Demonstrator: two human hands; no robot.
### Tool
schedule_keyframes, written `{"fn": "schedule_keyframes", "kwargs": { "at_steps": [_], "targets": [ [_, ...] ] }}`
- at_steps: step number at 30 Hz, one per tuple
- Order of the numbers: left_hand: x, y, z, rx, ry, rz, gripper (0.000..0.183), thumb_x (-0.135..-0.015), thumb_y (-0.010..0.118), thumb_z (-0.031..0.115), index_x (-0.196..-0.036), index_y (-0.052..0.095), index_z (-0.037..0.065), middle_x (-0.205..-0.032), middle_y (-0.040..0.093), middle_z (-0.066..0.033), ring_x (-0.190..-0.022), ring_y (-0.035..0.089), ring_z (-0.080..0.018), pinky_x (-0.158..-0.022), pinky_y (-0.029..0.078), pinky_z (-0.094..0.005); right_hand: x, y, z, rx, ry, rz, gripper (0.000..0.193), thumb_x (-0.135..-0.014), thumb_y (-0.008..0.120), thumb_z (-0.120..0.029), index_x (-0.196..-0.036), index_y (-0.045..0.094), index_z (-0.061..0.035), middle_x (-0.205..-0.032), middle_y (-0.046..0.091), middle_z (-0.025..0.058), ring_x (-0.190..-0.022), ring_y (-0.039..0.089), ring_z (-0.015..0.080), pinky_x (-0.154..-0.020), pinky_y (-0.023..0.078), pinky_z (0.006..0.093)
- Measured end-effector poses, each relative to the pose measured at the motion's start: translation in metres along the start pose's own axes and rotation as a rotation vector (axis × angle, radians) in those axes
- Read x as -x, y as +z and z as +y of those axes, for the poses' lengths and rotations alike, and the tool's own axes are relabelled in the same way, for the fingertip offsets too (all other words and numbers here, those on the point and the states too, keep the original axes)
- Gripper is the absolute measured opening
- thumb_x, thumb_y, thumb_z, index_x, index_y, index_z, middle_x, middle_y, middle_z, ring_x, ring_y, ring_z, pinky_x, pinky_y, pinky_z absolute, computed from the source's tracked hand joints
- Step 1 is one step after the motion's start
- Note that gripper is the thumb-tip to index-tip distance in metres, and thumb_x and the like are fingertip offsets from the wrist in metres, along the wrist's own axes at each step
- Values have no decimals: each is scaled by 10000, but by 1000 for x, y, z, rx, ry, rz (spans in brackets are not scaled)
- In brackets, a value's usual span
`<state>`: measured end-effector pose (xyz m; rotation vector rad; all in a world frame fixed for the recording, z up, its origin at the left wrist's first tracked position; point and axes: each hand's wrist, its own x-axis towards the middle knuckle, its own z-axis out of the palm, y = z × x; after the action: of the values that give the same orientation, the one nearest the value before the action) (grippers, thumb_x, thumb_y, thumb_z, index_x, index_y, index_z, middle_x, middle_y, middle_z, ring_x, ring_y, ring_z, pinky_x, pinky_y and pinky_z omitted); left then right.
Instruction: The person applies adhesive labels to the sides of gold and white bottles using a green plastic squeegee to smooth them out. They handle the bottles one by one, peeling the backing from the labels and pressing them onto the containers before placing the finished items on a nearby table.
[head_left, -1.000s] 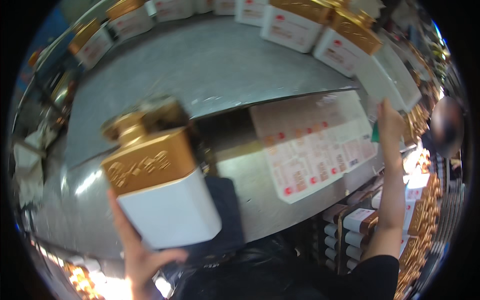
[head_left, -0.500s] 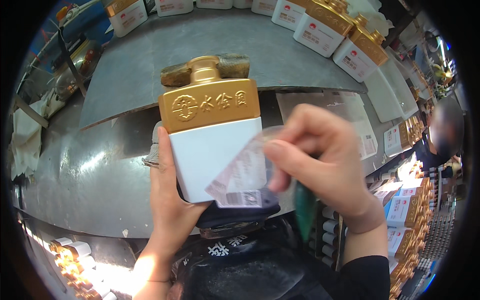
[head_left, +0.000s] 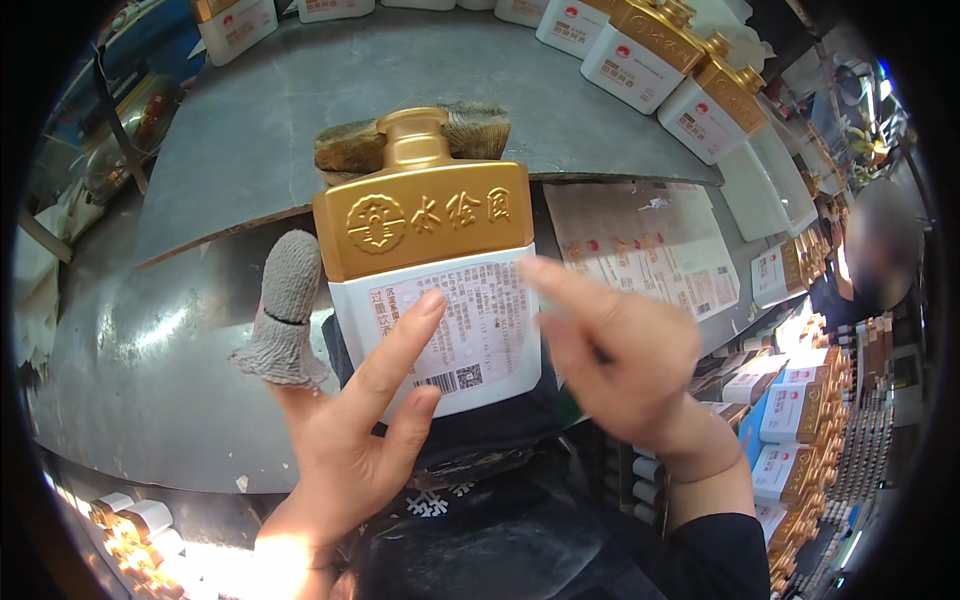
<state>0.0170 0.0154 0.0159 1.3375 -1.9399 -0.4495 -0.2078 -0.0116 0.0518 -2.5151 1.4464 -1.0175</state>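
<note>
A bottle with a gold shoulder and neck and a white body lies tilted in front of me, its neck on a wooden block. A clear printed label lies over the white face. My left hand is open, its fingers apart. One of its fingers wears a grey knitted finger cot, off the bottle's left side, while a bare fingertip touches the label. My right hand, slightly blurred, is at the bottle's right edge. Its index finger stretches to the label's upper right corner; nothing shows in its grip.
A sheet of printed labels lies to the right on the metal bench. Several gold-and-white bottles stand along the raised board's far edge. More bottles crowd the right, where another person is visible.
The label, pinched by my right hand and partly lifted before, now lies across the white face. My left hand has let go of the bottle's side and spread over its front.
</note>
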Motion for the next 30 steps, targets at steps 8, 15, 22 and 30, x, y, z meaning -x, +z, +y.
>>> {"fn": "schedule_keyframes", "kwargs": {
  "at_steps": [8,15,22,30],
  "targets": [
    [-6,0,1,-5,-94,-133,591,-801,706,159,-1369,572,250,-1553,164,-255,-1425,135,-427,-1155,112,-483,18,5,0,73,-16,-222,654,-734,802,-207,-1337,581,-79,-646,611,60,-481,559,156,-471,455,295],
    [-6,2,2,15,-104,-101,591,-829,688,173,-1397,541,242,-1561,157,-247,-1426,127,-427,-1157,125,-481,11,2,0,44,-7,-265,683,-747,789,-195,-1373,543,-80,-635,599,59,-480,556,152,-466,453,296],
    [-6,3,-3,82,-98,-37,652,-842,685,178,-1453,459,161,-1552,212,-237,-1435,179,-389,-1165,142,-446,12,-4,4,-142,97,-265,683,-782,760,-107,-1409,494,-61,-598,570,36,-486,530,107,-507,443,251],
    [-14,11,0,738,-225,46,988,-778,761,126,-1551,146,87,-1547,259,-163,-1313,453,-281,-1023,470,-395,-2,4,0,-393,421,-244,933,-750,807,-98,-1515,275,-49,-563,513,-20,-527,483,38,-546,385,186]
  ]
}}
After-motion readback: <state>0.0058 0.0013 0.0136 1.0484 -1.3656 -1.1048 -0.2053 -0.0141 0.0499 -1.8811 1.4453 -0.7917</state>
